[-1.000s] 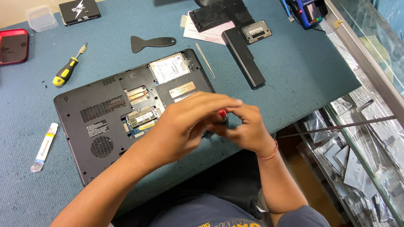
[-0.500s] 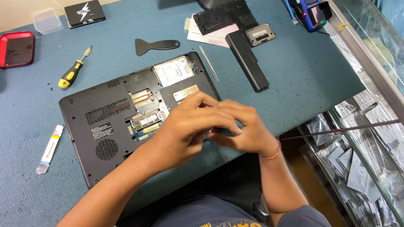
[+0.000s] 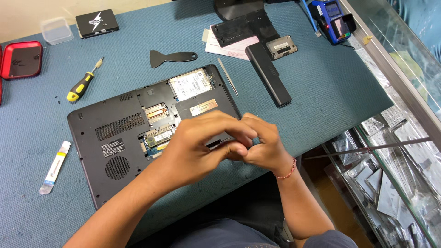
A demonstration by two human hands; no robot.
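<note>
Both hands meet over the near edge of the upturned laptop (image 3: 115, 138), the left hand (image 3: 202, 142) curled over and partly covering the right hand (image 3: 262, 149), fingers of both bent inward and pressed together at one spot; whether anything sits between the fingertips cannot be told, since the left knuckles hide it. A second ago a small red tip showed between the fingers; now it is out of sight, and the hands have closed more tightly on each other, with the view shifted so the laptop sits a little further to the right and higher. The laptop lies base-up on the blue mat (image 3: 321, 92), its service cover off, with the silver hard drive (image 3: 190, 85) exposed at the far edge and the green memory module (image 3: 158, 136) just left of the left hand's knuckles. The clasped fingers hover at the laptop's near right corner, above the open bay. A red string bracelet (image 3: 288, 170) circles the right wrist. Further off lie a yellow-handled screwdriver (image 3: 82, 83), a black plastic scraper (image 3: 172, 57), thin metal tweezers (image 3: 228, 76), the long black battery (image 3: 268, 73) and a black cover panel (image 3: 245, 30). A white tube (image 3: 54, 167) lies at the left, well apart from the hands.
</note>
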